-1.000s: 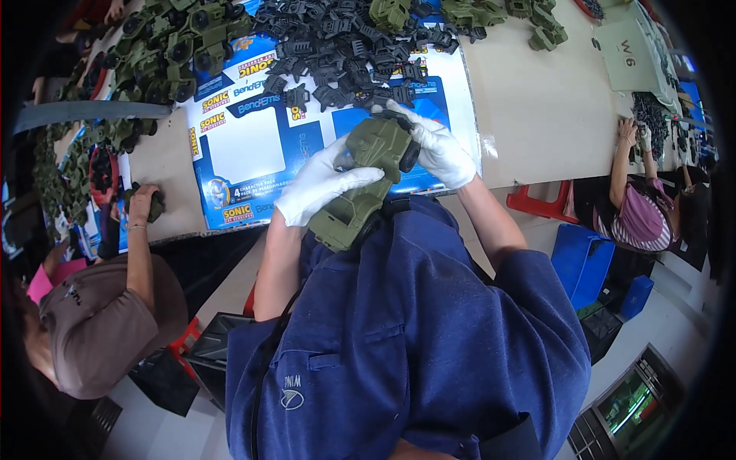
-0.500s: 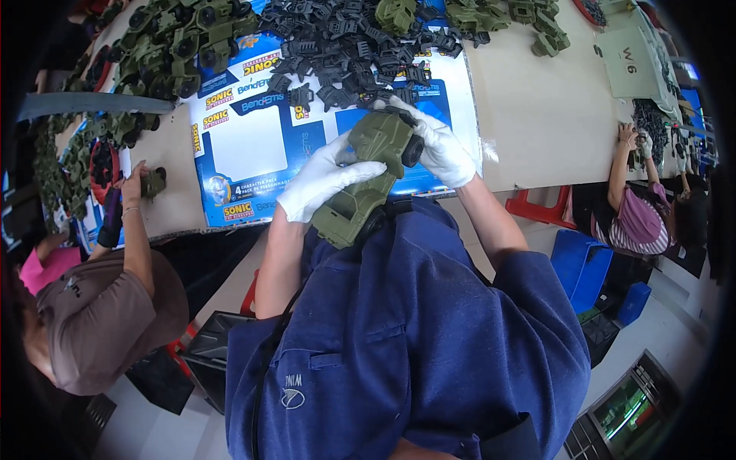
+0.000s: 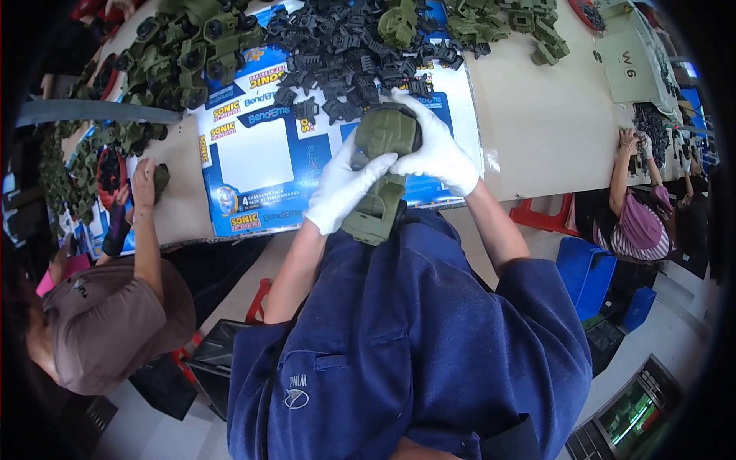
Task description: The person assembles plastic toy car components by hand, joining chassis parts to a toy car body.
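Note:
An olive-green toy truck (image 3: 383, 136) with dark wheels is held between my two white-gloved hands, just above the table's near edge. My left hand (image 3: 341, 188) grips its left side, the thumb lying across the middle of the body. Around the far right part curls my right hand (image 3: 438, 153), its thumb meeting the left thumb on top and its fingers reaching over the far end. Just beyond lies a heap of black plastic parts (image 3: 337, 57); whether a black part sits under my right fingers is hidden.
Printed blue-and-white sheets (image 3: 253, 153) cover the table (image 3: 537, 115). More green trucks (image 3: 192, 54) are piled far left, with other green pieces (image 3: 529, 23) far right. A pale green box (image 3: 632, 65) stands at right. A co-worker (image 3: 115, 322) sits close on the left.
The truck has turned from slanting right to nearly straight ahead. My right thumb has come onto its top beside the left thumb. The co-worker's hand on the left has shifted slightly.

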Motion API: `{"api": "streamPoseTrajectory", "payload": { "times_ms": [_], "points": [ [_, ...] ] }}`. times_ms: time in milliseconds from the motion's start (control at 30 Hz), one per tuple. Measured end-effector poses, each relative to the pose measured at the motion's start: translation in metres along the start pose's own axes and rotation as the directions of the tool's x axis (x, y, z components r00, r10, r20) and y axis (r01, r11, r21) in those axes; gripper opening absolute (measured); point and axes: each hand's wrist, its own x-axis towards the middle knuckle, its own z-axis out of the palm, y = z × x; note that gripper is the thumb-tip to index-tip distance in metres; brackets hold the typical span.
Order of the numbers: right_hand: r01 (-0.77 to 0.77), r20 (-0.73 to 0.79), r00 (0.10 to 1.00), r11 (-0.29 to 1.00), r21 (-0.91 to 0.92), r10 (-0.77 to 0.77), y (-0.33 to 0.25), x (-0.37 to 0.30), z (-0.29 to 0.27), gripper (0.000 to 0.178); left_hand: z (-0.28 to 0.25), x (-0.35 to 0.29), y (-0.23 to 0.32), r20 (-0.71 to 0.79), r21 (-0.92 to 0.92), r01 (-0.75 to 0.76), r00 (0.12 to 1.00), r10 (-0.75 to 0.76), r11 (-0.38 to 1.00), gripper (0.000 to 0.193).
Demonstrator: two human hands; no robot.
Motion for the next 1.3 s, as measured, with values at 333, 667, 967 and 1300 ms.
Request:
{"api": "streamPoseTrajectory", "payload": {
  "times_ms": [333, 667, 967, 1300],
  "points": [
    [0.272, -0.124, 0.945, 0.939, -0.210, -0.301, -0.013, -0.011, 0.036, 0.094, -0.010, 0.025, -0.013, -0.088, 0.071, -0.603, 0.790, 0.607, 0.794, 0.092],
    [0.365, -0.357, 0.817, 0.886, -0.287, -0.452, -0.011, -0.002, 0.064, 0.054, -0.014, 0.028, -0.013, -0.168, 0.177, -0.620, 0.747, 0.644, 0.765, 0.030],
    [0.333, -0.327, 0.862, 0.920, -0.207, -0.386, -0.030, 0.006, 0.061, 0.062, -0.011, 0.035, -0.021, -0.235, -0.073, -0.646, 0.752, 0.616, 0.760, 0.074],
    [0.410, -0.302, 0.818, 0.865, -0.289, -0.489, -0.037, -0.004, 0.067, 0.057, -0.019, 0.013, -0.009, -0.186, 0.098, -0.658, 0.725, 0.663, 0.747, 0.048]
  ]
}}
